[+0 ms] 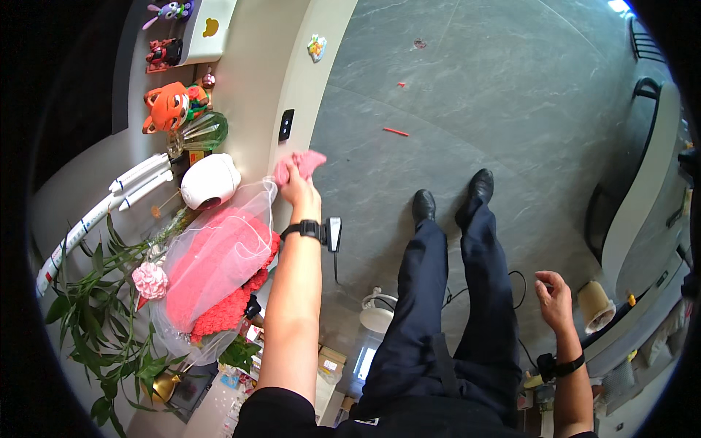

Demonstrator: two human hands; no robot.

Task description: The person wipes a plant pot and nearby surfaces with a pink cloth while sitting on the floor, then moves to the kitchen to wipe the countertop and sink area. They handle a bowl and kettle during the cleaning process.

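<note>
My left hand (298,189) grips a crumpled pink cloth (301,165) at the edge of a light-coloured cabinet top (257,104). Just beneath that hand lies a bundle of coral-red textile flowers (224,315) and pink material under white sheer mesh (186,257). A white rounded device with a dark opening (211,182) stands beside the mesh. My right hand (556,301) hangs at the other side of my legs, fingers loosely curled and apart, holding nothing. Each wrist wears a black strap.
An orange fox figure (168,107), a green glass vase (208,131), a white rocket model (93,219) and a leafy plant (93,323) crowd the cabinet. A red stick (396,132) lies on the grey floor. Cables run near my legs; a curved table (638,180) stands at the right.
</note>
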